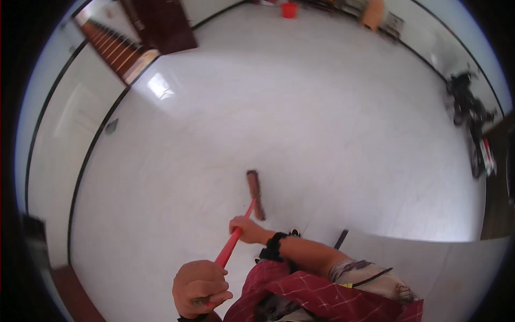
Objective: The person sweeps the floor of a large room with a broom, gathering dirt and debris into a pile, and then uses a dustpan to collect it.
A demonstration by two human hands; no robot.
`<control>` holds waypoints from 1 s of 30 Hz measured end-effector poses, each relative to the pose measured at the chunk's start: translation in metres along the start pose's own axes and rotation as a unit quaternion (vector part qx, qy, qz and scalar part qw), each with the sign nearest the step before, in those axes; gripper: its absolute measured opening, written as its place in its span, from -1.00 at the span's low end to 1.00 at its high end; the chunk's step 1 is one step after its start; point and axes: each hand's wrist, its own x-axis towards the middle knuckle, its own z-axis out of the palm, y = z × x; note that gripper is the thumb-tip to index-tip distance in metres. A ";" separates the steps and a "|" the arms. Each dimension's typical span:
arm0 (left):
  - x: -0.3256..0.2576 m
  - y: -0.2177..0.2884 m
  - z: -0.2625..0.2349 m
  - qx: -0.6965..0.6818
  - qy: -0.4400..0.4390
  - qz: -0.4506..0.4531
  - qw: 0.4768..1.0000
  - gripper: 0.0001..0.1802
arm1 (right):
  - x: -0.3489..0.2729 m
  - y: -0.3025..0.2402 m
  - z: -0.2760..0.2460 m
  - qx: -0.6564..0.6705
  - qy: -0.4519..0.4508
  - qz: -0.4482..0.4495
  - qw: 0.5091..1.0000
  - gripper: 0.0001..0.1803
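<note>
a person is sweeping a pale tiled floor (322,107) with a push broom, the stroke looking, by the reach of the arms, to be near its far end. the broom's brush head (256,194) is resting bristles-down on the tiles just ahead of the person's feet, turned nearly edge-on to the camera. the red handle (232,244) is slanting back from the head toward the body. the right hand (244,229) is wrapping the handle low down, near the head, fingers curled tight around it, the forearm stretching forward with a dark band (274,246) at the wrist. the left hand (199,287) is clenching the upper end of the handle close to the waist, knuckles up, fist fully closed on the pole. as a judgement, the next move is calling for a pull back toward the body, the head kept flat against the tiles. a red bucket (289,9) is standing well apart at the far wall, and a wooden staircase (115,48) is rising at the upper left.
</note>
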 end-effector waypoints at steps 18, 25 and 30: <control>-0.256 0.012 -0.006 0.313 0.253 -0.298 0.865 -0.85 | -0.053 0.030 0.309 0.212 -0.570 -0.011 0.793 -0.88; -0.200 -0.001 -0.010 0.153 0.256 -0.105 0.949 -0.85 | -0.019 0.056 0.167 0.147 -0.450 -0.054 0.879 -0.86; -0.160 -0.023 0.011 0.057 0.237 -0.068 0.967 -0.82 | -0.003 0.040 0.066 0.007 -0.431 0.090 0.898 -0.89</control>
